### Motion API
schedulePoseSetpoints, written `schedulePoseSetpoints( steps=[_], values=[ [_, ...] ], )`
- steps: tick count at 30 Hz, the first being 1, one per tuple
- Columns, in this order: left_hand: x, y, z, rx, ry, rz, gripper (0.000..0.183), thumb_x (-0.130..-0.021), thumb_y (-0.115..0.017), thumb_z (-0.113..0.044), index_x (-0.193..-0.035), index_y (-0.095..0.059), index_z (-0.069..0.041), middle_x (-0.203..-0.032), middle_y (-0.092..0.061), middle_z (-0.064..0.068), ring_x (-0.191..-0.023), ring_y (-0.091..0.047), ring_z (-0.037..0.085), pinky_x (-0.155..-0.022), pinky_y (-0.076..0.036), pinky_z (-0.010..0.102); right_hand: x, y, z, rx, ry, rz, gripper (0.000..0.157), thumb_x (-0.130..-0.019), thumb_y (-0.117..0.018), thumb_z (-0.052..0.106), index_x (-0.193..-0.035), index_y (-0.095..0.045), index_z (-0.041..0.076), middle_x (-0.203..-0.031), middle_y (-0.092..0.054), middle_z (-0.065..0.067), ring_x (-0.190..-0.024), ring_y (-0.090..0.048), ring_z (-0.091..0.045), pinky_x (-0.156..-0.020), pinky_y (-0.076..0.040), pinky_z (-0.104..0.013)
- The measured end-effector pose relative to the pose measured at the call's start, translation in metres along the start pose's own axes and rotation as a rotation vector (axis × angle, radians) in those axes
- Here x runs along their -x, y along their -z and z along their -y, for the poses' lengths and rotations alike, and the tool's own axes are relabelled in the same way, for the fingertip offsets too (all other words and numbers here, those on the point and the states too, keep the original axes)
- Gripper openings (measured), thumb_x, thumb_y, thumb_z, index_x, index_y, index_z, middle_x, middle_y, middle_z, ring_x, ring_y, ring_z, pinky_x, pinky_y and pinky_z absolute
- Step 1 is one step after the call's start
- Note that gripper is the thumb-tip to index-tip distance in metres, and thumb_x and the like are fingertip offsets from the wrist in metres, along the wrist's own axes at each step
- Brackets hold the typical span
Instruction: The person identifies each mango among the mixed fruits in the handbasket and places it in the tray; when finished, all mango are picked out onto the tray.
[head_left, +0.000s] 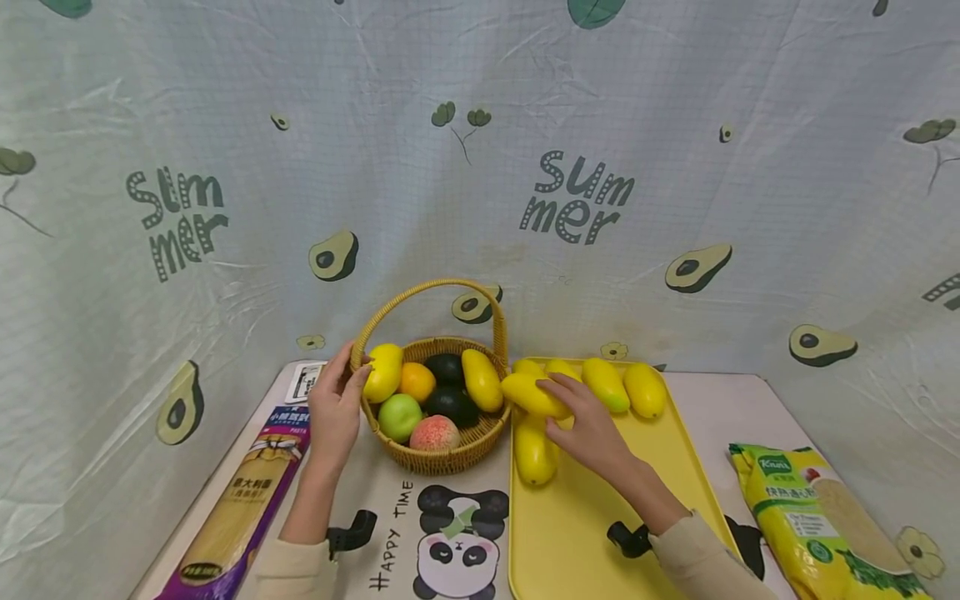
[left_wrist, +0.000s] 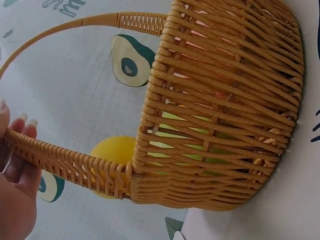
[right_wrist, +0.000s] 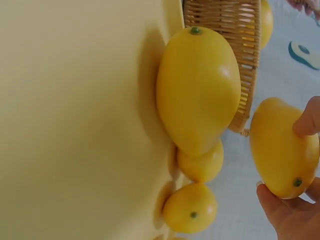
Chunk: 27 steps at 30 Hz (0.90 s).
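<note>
The yellow tray (head_left: 607,517) spreads broadly nearest, bounded by low rims. Above its left edge, the right hand (head_left: 588,421), reaching inward, pinches a mango (head_left: 534,395) whose green stem spot only the right-wrist view reveals; leftward, the left hand (head_left: 337,404) grips the wicker basket's (head_left: 450,458) handle (left_wrist: 60,151).

Pale grey-white, creased plastic sheeting with a faint grid (head_left: 408,200) hangs behind and along both sides, printed with green-rimmed avocado halves (head_left: 333,256), small yellowish flowers (head_left: 613,351) and grey-green "SUMMER" lettering (head_left: 577,197). Below it, a pale, flat tabletop (head_left: 716,408) bears a black-and-white cartoon panda print (head_left: 459,557) and black "HAPPY TIME" lettering (head_left: 391,537). Light soft, fairly even.
</note>
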<state>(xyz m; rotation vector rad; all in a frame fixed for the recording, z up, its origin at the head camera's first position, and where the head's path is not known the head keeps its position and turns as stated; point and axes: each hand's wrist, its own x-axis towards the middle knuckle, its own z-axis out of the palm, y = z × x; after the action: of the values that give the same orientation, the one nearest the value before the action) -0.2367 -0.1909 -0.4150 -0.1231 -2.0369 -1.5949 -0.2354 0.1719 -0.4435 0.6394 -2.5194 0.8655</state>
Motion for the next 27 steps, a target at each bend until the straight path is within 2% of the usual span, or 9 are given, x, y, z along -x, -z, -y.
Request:
schedulePoseSetpoints(
  steps=[3,8,18,27],
  values=[
    [0.000,0.001,0.001,0.029,0.011,0.007,0.042,-0.102,-0.055,-0.026,-0.144,-0.053,-0.019,-0.122,-0.061,0.005,-0.120,-0.057,0.004,-0.099,-0.047,0.008,0.008,0.003,-0.004,-0.018,-0.039,-0.006,0.051,-0.085,-0.071,0.012,-0.134,-0.061,0.019,-0.144,-0.055,-0.010,-0.131,-0.053,-0.032,-0.099,-0.054,-0.049],
    [-0.001,0.003,0.000,0.046,0.010,0.007,0.041,-0.101,-0.057,-0.025,-0.142,-0.055,-0.017,-0.119,-0.061,0.004,-0.116,-0.058,0.001,-0.095,-0.048,0.007,0.020,0.009,-0.011,-0.019,-0.058,-0.030,0.050,-0.085,-0.070,0.011,-0.135,-0.061,0.017,-0.144,-0.055,-0.011,-0.132,-0.052,-0.034,-0.092,-0.056,-0.047],
    [-0.004,0.003,0.001,0.053,0.030,0.013,0.039,-0.101,-0.058,-0.029,-0.138,-0.058,-0.019,-0.115,-0.065,-0.001,-0.115,-0.059,0.000,-0.094,-0.049,0.007,0.040,0.019,-0.021,0.060,-0.083,-0.093,0.050,-0.081,-0.074,0.007,-0.130,-0.064,0.012,-0.138,-0.058,-0.016,-0.125,-0.055,-0.037,-0.094,-0.054,-0.054],
    [-0.005,0.004,0.002,0.052,0.027,0.016,0.042,-0.100,-0.060,-0.029,-0.140,-0.057,-0.020,-0.116,-0.066,-0.001,-0.116,-0.060,-0.001,-0.095,-0.049,0.007,0.060,0.021,-0.024,0.117,-0.157,-0.068,0.050,-0.080,-0.075,0.008,-0.128,-0.065,0.012,-0.137,-0.058,-0.018,-0.124,-0.056,-0.040,-0.093,-0.053,-0.057]
  ],
)
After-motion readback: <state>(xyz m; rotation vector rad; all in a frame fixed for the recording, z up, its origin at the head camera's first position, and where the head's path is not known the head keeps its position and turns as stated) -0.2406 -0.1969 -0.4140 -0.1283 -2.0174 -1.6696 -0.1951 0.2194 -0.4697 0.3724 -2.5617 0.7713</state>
